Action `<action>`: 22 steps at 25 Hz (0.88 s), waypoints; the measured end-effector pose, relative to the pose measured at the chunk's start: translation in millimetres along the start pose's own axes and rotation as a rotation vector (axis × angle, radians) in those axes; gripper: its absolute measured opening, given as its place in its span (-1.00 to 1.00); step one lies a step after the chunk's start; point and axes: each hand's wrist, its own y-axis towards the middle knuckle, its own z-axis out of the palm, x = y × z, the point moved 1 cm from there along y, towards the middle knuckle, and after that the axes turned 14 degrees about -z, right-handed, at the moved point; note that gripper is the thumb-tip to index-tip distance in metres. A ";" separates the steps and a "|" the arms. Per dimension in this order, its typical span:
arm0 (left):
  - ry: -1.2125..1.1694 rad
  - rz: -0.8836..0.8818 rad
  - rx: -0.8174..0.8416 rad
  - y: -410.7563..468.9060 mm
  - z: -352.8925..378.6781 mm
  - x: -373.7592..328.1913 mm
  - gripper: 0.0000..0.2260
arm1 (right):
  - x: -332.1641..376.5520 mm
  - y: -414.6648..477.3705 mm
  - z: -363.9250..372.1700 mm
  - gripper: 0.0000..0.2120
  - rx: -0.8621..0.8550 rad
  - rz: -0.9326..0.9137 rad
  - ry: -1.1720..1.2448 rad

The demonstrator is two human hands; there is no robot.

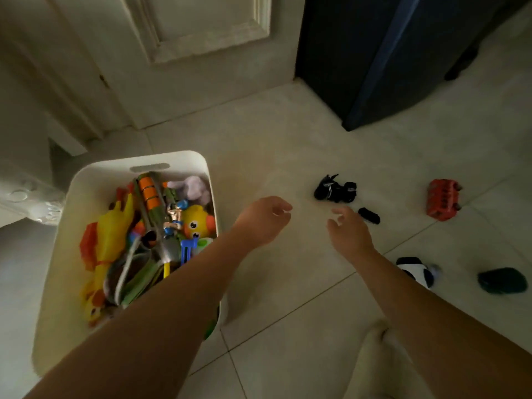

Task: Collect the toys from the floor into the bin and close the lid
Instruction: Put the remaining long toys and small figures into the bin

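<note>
Toys left on the floor, right half of the frame: black motorcycle (335, 188), small black piece (369, 216) just below it, red bus (443, 199) further right, black-and-white plush (416, 272) and dark green lump (502, 280) at lower right. Lay well apart from the white bin (172, 156) at lower left, uncovered and heaped. Left hand (263, 218) and right hand (349, 233) at centre, both empty, fingers loosely curled and apart. Looked best to pinch the small piece with the right, nearest it, then take the motorcycle by its body. Saw nothing blocking the reach. Dark cabinet (374, 53) upper right, door (201, 38) upper left. Could not make out the lid.
</note>
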 end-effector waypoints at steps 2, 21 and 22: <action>0.043 -0.043 0.043 28.8 30.4 -2.1 -0.77 | -42.9 21.1 -6.0 -0.59 0.000 0.031 -0.119; -0.194 -0.308 0.288 182.3 130.8 -54.9 -0.33 | -112.2 153.0 -6.6 -0.38 -0.006 0.185 -0.015; -0.263 -0.338 0.327 182.6 132.6 -57.2 -0.33 | -105.9 162.2 -6.6 -0.34 0.079 0.212 0.030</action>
